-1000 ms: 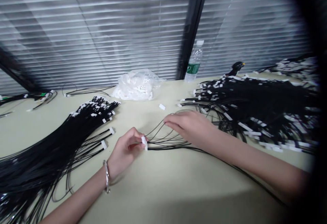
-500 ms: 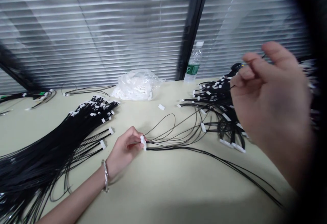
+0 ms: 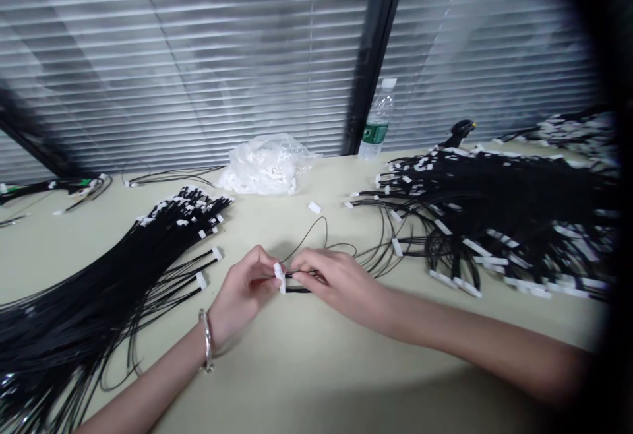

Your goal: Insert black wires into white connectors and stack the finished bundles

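Note:
Between the thumb and fingers of my left hand is a white plastic connector, held upright just above the table. Thin black wires run out of its right side. My right hand is closed in a pinch on the black wires right beside the connector; its fingers cover part of them, so I cannot tell how many it grips. One wire loops up behind both hands.
A thick bundle of black wires with white connectors lies left. A larger pile of wired connectors spreads right. Behind are a clear bag of white connectors, a water bottle and a loose white connector.
My right hand has come down from high on the right to the wires beside the connector and pinches there. My left hand still holds the connector in nearly the same place.

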### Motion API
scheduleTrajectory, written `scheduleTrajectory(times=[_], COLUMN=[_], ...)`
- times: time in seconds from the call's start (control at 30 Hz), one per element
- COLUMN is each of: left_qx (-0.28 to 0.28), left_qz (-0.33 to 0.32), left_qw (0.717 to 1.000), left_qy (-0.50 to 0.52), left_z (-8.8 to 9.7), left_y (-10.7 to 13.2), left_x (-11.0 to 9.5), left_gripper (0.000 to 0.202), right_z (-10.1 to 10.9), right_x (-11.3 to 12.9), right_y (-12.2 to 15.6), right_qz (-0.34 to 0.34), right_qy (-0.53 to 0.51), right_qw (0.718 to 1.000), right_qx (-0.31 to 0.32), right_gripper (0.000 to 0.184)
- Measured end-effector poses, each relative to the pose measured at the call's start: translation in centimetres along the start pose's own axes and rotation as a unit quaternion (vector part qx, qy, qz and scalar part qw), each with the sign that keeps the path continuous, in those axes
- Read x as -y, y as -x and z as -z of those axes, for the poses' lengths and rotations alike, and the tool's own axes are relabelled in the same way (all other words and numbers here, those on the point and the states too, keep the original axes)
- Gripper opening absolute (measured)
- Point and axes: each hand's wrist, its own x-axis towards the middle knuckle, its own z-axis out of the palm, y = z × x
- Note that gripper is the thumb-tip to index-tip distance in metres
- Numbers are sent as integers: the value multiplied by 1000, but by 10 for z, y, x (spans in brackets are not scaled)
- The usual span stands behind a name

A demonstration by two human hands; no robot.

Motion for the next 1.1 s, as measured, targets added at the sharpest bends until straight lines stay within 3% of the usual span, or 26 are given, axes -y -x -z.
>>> scheduleTrajectory(times=[0.47, 1.1], left_qx=[11, 22], left_qz=[-21, -50], left_qw=[998, 998], left_qy=[-65, -42], left_z=[-2, -3], left_y=[4, 4], left_x=[2, 7], left_gripper=[4, 5], right_z=[-12, -14], right_x=[-4, -5], right_y=[1, 7], right_qz=[-55, -78], right_qy=[-46, -87], right_qw=[996, 991], right_qx=[-59, -56], right_gripper=[6, 3])
